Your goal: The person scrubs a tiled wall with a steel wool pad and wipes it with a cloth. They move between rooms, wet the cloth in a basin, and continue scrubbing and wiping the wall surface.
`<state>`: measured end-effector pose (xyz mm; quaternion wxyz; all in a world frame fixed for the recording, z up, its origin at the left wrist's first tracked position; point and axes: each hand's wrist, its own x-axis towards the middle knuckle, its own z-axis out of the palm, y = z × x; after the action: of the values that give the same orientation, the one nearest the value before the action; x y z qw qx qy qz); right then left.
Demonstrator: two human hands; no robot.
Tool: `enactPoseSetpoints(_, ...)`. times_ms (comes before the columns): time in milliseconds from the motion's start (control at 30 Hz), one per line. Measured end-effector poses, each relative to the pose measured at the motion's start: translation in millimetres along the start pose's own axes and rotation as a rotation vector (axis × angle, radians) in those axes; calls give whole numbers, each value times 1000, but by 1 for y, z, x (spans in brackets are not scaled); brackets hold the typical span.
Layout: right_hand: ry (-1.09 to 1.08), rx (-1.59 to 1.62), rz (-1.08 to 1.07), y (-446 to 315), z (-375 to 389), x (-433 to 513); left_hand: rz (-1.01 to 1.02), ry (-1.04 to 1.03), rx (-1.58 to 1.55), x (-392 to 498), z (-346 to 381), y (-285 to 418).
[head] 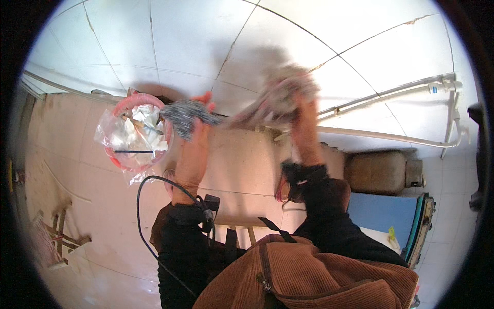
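My left hand [200, 119] grips a crumpled grey cloth-like bundle [180, 117], just right of a pink waste basket [114, 159]. The basket is lined with a clear plastic bag [103, 127] and holds white crumpled paper [148, 116] and a dark thin stick [134, 151]. My right hand [305, 102], blurred, is at a greyish-pink cloth [281, 94] in front of the white tiled wall [185, 38]. The cloth's lower left end stretches towards my left hand; whether it touches the grey bundle cannot be told. The fingers of my right hand are mostly hidden by the blur.
White pipes [386, 135] run along the wall to the right. A gas cylinder [376, 172] lies beside a blue-topped surface [382, 212] at the right. A black cable [139, 208] loops by my left forearm. A small wooden stool [61, 231] stands at the lower left on the tiled floor [104, 216].
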<state>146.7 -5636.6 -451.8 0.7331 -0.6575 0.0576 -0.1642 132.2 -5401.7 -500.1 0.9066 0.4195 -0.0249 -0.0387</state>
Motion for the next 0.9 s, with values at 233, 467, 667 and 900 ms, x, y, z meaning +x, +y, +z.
enactPoseSetpoints(233, -98, -851, -1206, -78, 36, 117, -42, 344, -246, 9, -9, 14)
enactPoseSetpoints(467, -693, -1634, -1326, 102, 60, 128, -79, 394, -205, 9, -16, 19)
enactPoseSetpoints(667, -1158, -1930, -442, 168, -34, 93, -41, 385, -195, 7, -20, 29)
enactPoseSetpoints(900, -1157, -1410, -488, 35, -14, 109, -100, 375, -244, 12, -7, 21)
